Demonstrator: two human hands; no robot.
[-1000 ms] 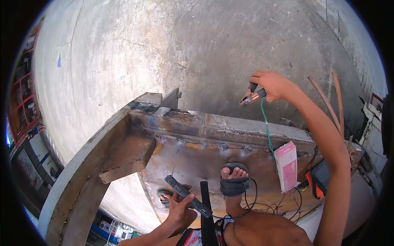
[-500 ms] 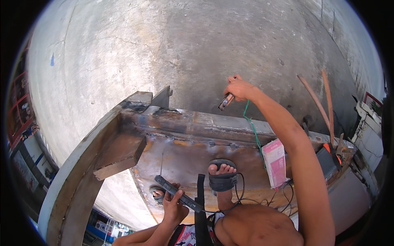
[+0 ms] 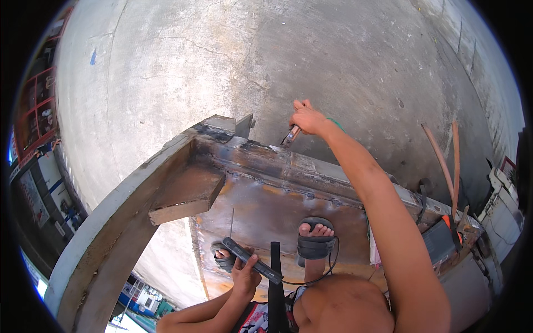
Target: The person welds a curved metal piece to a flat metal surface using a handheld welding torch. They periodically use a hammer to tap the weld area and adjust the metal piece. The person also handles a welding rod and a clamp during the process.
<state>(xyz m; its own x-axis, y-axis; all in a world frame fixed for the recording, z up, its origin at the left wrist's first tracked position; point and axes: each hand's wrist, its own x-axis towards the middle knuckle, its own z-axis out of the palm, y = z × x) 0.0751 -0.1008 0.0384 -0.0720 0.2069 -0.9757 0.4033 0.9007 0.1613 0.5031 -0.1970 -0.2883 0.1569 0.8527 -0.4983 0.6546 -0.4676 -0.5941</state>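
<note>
My left hand (image 3: 244,280) is closed around a black welding electrode holder (image 3: 254,262), low in front of my body. A thin rod (image 3: 232,222) sticks up from its far end, and a black cable leaves the near end. Stretched out beyond the steel beam (image 3: 316,171), my right hand (image 3: 308,118) grips a short coppery metal tool (image 3: 291,135) whose kind I cannot make out. Its tip points down toward the beam's far edge; whether they touch is unclear. A bit of green cord (image 3: 335,123) shows at my right wrist.
My sandalled feet (image 3: 316,240) are on a brown steel plate (image 3: 261,205). A curved beam (image 3: 102,244) runs down the left, with a block-like steel piece (image 3: 189,200) jutting inward. Right lie a grey box (image 3: 438,242) and two long brown strips (image 3: 456,161). Concrete floor (image 3: 183,72) spreads beyond.
My right hand with the metal tool has shifted left relative to my body, closer to the beam's corner. My forearm now covers most of the pink and white box. The left hand keeps its hold.
</note>
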